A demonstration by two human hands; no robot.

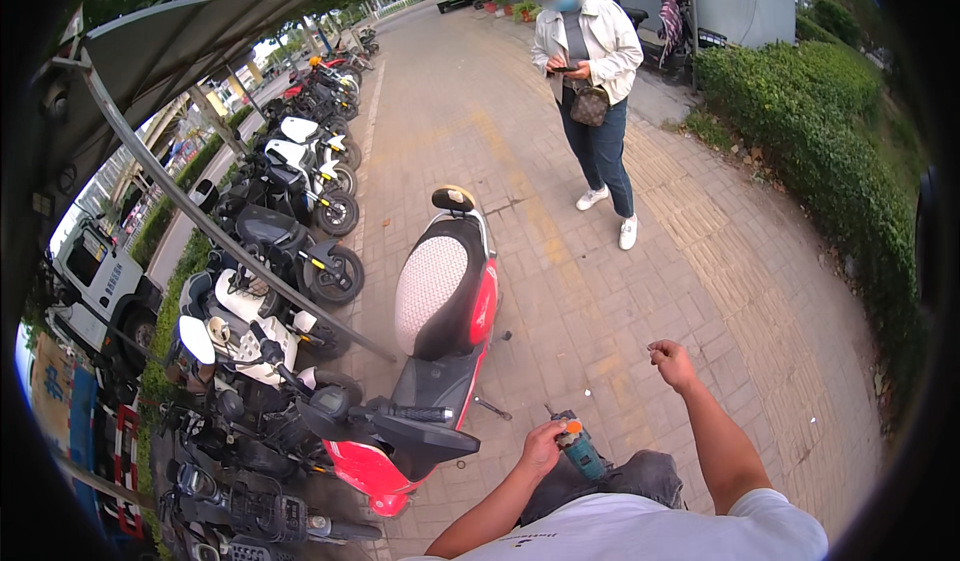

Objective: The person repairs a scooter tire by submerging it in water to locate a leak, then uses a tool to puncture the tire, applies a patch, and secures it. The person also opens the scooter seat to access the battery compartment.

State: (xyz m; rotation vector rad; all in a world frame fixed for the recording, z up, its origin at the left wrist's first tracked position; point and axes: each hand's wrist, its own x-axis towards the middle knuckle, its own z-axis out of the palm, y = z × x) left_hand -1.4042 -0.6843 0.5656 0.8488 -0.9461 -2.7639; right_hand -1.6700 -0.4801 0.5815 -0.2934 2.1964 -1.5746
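My left hand (541,449) is closed at the front end of a teal power tool (584,458), which lies against my dark-trousered leg (645,476). A round orange piece (573,427) shows beside my fingertips; whether it belongs to the tool is unclear. Held out to the right above the paving, my right hand (674,364) is pinched at the fingertips around something too small to make out. Left of my hands stands a red electric scooter (484,306) with a black and pale patterned seat (432,286) and dark handlebars (425,416).
A person (590,71) in a light jacket stands ahead, holding a phone (565,69). Parked motorbikes and scooters (285,226) line the left under a metal-framed canopy (180,31). A hedge (800,121) borders the right; brick paving (560,301) lies between.
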